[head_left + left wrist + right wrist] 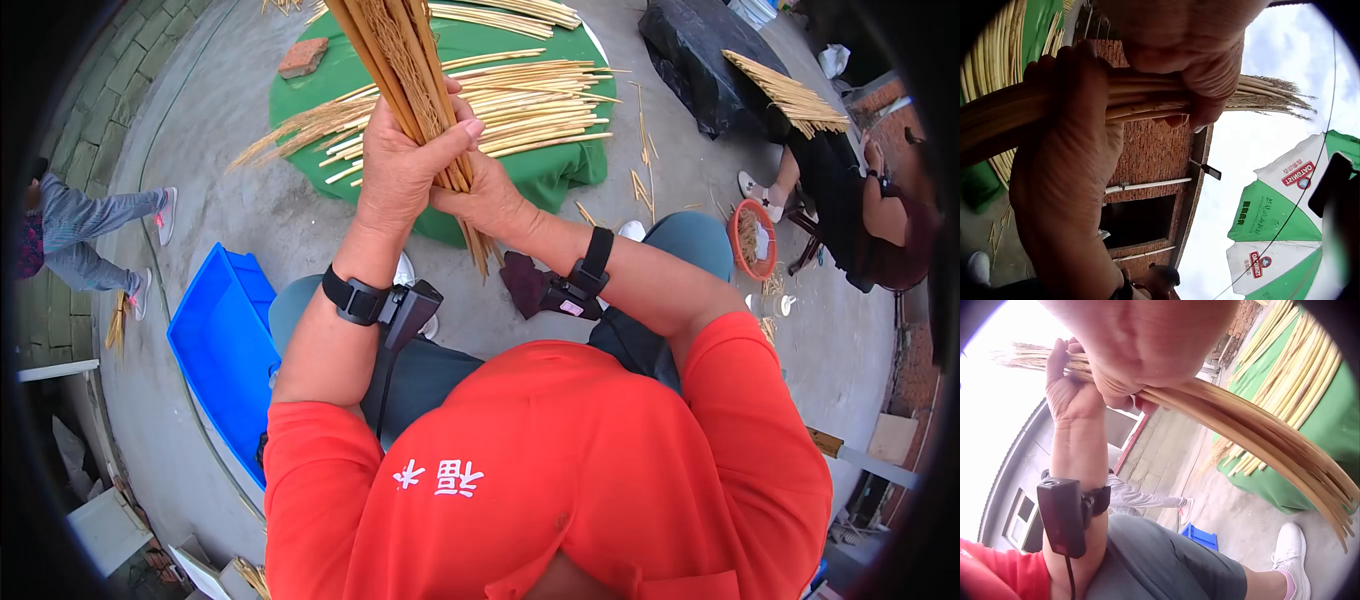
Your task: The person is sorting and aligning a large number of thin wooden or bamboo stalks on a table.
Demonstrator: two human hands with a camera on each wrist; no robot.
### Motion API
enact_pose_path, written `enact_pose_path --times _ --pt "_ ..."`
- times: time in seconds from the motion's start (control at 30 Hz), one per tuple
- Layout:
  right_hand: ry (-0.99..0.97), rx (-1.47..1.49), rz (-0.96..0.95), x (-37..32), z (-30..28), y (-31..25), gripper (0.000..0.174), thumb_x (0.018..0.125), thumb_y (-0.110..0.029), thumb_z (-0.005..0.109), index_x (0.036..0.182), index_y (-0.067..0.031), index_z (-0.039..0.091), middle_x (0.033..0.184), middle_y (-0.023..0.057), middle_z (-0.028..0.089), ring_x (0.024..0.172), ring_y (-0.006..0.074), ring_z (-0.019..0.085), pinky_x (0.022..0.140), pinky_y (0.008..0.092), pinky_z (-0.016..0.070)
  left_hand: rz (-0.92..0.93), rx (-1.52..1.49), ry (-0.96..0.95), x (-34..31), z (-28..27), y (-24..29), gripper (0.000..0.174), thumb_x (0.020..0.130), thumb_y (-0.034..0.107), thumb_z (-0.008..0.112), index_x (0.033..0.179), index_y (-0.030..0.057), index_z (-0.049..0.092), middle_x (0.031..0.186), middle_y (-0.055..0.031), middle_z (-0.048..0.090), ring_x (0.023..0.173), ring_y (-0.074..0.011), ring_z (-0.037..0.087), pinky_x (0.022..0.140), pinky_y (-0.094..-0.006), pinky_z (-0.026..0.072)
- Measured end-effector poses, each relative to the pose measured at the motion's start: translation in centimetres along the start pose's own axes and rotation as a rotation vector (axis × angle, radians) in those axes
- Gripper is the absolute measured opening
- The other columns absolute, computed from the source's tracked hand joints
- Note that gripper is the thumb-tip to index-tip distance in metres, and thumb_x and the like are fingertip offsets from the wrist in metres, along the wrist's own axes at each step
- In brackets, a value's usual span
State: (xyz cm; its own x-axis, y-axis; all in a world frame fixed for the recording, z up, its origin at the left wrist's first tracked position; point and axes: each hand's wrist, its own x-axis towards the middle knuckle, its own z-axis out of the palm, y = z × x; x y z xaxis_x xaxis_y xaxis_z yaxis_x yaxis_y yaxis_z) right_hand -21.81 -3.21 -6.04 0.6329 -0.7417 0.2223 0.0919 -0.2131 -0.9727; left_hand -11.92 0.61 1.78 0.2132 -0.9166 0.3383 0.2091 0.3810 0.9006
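Both hands grip one upright bundle of dry straw-like stalks (400, 70) before the chest. My left hand (393, 170) wraps round it, its thumb across the stalks; my right hand (483, 190) closes on it from the other side, close against the left. In the left wrist view, wispy tips (1279, 95) stick out past the left hand (1191, 37), while the right hand (1063, 156) circles the thicker part. Below the right hand (1147, 344), the bare stalk ends (1272, 450) fan out in the right wrist view. The palms hide the gripped middle.
Ahead, a green-covered table (300, 100) bears rows of loose stalks (520, 105) and a brick (303, 58). A blue tub (225, 350) stands at left. To the right are an orange basket (752, 240), a black-covered pile (700, 60) and a seated person (890, 210). Another person (90, 230) is at far left.
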Motion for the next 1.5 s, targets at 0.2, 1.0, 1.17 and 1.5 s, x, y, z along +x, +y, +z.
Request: enact_pose_path --times 0.2,1.0,1.17,1.5 --pt "-0.027 -0.007 0.071 -0.7 1.6 2.8 0.046 0.072 -0.015 0.067 0.113 -0.0033 0.049 0.096 0.0075 0.061 0.091 0.0152 0.057 0.081 0.0289 0.0449 -0.035 -0.024 -0.002 -1.9 -1.9 -1.8 0.041 0.069 -0.003 0.067 0.105 0.0004 0.048 0.08 -0.0062 0.058 0.075 -0.0117 0.055 0.069 -0.0235 0.0452" --pt "0.078 -0.114 -0.094 -3.4 1.4 8.5 0.033 0.072 -0.012 0.07 0.102 -0.0041 0.058 0.095 0.0051 0.063 0.09 0.014 0.059 0.075 0.0297 0.0473 -0.127 0.234 -0.01 -5.9 -1.7 -5.6 0.042 0.068 0.001 0.069 0.106 -0.0012 0.053 0.091 -0.0058 0.062 0.084 -0.0119 0.058 0.077 -0.0263 0.0471" --pt "0.079 -0.239 -0.122 -4.7 1.1 10.2 0.033 0.071 -0.009 0.071 0.1 -0.0035 0.059 0.095 0.0047 0.063 0.089 0.014 0.059 0.075 0.029 0.0472 -0.188 0.141 -0.039 -6.8 -1.5 -7.3 0.039 0.067 0.0 0.068 0.103 -0.0011 0.054 0.093 -0.0065 0.062 0.084 -0.0123 0.058 0.077 -0.0267 0.0478" --pt "0.108 -0.053 0.254 -2.9 -2.5 6.4 0.017 0.075 -0.01 0.067 0.089 -0.0011 0.06 0.081 0.0051 0.061 0.073 0.0107 0.058 0.064 0.0256 0.0468 -0.058 0.113 -0.128 -3.6 -2.2 -6.9 0.099 0.063 0.028 0.08 0.137 0.0039 0.019 0.13 -0.0156 0.039 0.123 -0.0242 0.036 0.103 -0.0379 0.0278"
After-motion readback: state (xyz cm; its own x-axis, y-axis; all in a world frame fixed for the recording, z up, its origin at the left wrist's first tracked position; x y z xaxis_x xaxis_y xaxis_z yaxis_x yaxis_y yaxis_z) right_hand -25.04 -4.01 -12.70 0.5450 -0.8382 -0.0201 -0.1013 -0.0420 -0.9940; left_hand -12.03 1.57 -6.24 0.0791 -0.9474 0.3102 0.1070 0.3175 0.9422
